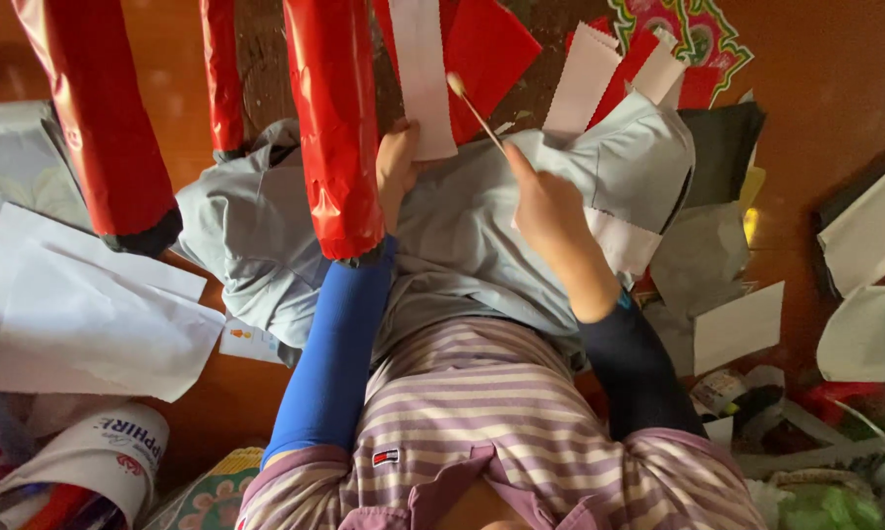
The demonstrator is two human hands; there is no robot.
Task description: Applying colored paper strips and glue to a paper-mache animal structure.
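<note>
— Stick (475, 110), thin and wooden: where?
— Pinched in the right hand (550, 211), slanting up-left, swab tip over the white paper strip (423, 79).
— Left hand (396, 167)?
— Fingers curled, pressing that upright strip against the grey cloth (462, 236).

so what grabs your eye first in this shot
Three shiny red foil-wrapped tubes hang down across the top, the middle one crossing the left hand. That hand presses a white paper strip at centre, while the right hand holds a thin stick beside it.

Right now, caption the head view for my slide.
Left hand steadies a white paper strip; right hand holds a thin stick.
</note>
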